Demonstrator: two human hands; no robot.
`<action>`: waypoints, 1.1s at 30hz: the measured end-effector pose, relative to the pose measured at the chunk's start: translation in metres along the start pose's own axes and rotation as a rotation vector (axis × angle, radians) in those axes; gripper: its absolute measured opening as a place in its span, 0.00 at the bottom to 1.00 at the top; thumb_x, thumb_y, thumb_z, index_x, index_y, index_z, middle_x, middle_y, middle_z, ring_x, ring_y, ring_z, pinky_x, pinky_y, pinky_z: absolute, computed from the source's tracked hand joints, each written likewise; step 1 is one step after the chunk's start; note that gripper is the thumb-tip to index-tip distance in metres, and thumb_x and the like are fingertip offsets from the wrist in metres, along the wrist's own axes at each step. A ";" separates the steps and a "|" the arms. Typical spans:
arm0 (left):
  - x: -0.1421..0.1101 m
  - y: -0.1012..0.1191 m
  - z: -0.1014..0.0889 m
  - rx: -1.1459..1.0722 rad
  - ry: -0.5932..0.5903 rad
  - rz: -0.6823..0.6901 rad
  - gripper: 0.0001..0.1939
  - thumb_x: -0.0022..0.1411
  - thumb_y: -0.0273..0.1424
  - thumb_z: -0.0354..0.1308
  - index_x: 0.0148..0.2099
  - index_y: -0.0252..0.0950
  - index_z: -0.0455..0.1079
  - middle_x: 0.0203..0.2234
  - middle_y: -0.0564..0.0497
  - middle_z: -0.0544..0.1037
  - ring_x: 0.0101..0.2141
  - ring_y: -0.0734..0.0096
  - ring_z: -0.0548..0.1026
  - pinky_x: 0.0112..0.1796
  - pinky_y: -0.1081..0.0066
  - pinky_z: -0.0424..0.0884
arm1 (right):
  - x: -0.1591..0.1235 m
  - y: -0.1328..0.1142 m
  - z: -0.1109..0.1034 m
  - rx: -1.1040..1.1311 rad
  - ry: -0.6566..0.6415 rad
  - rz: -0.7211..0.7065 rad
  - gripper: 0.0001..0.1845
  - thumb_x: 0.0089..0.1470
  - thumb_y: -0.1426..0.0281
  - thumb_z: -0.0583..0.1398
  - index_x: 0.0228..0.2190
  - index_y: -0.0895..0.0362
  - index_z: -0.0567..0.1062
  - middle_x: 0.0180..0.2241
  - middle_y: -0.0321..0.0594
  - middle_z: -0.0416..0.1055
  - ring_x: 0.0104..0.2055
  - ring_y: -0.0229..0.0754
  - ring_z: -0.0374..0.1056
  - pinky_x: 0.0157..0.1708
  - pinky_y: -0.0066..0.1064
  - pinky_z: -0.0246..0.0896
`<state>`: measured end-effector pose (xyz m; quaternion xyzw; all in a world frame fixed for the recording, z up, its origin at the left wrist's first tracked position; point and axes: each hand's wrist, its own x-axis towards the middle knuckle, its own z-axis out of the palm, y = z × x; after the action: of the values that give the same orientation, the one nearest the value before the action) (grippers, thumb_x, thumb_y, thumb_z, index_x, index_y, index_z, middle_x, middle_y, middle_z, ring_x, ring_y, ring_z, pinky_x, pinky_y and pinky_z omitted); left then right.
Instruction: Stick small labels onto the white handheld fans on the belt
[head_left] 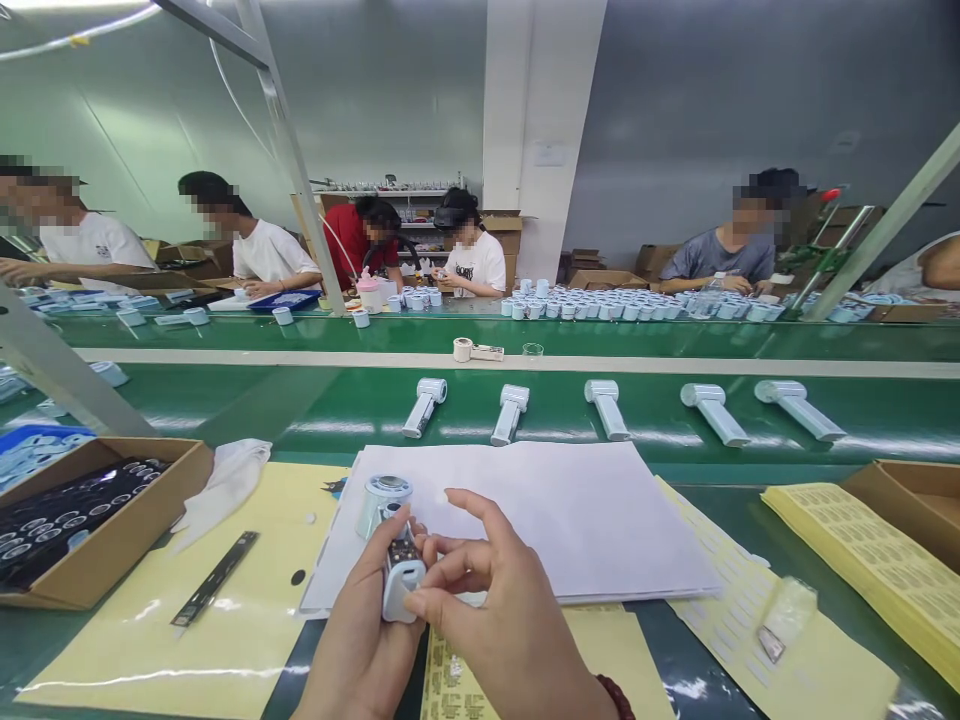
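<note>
A light-blue handheld device with a round head is tilted over the white paper. My left hand wraps round its handle, thumb along the side. Dark parts with small components show in the handle, and the handle's end, with a small slot, faces me. My right hand meets that end from the right. Its thumb presses the lower edge, other fingers curl in close to the handle, and the index finger arches above. Whether a small part sits between those fingertips is hidden.
Similar devices lie spaced along the green conveyor. Left are a cardboard box of black parts, a white cloth and a dark strip. Yellow label sheets lie right. Co-workers sit across the line.
</note>
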<state>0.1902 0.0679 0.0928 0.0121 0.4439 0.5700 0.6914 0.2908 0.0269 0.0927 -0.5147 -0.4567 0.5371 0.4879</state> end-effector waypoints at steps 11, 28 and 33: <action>-0.002 0.001 -0.001 -0.049 -0.009 -0.123 0.05 0.64 0.19 0.55 0.40 0.32 0.68 0.26 0.51 0.71 0.20 0.76 0.73 0.20 0.77 0.74 | -0.001 -0.001 -0.004 0.049 -0.002 -0.009 0.34 0.40 0.73 0.67 0.51 0.54 0.69 0.26 0.33 0.80 0.52 0.50 0.73 0.51 0.40 0.67; -0.001 0.004 -0.004 -0.034 -0.044 -0.119 0.02 0.66 0.22 0.54 0.39 0.30 0.67 0.24 0.51 0.69 0.20 0.76 0.71 0.22 0.76 0.73 | 0.001 -0.002 0.000 -0.017 0.016 -0.001 0.34 0.41 0.73 0.67 0.52 0.53 0.68 0.26 0.31 0.80 0.49 0.50 0.74 0.46 0.37 0.70; -0.001 0.005 -0.002 -0.041 -0.055 -0.117 0.03 0.66 0.21 0.53 0.38 0.30 0.67 0.24 0.51 0.68 0.20 0.76 0.70 0.22 0.76 0.73 | 0.001 -0.001 0.001 0.009 0.017 0.018 0.34 0.40 0.73 0.68 0.51 0.54 0.69 0.25 0.31 0.79 0.48 0.50 0.75 0.45 0.37 0.70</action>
<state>0.1854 0.0676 0.0947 -0.0123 0.4131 0.5368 0.7355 0.2894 0.0279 0.0942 -0.5210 -0.4456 0.5389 0.4894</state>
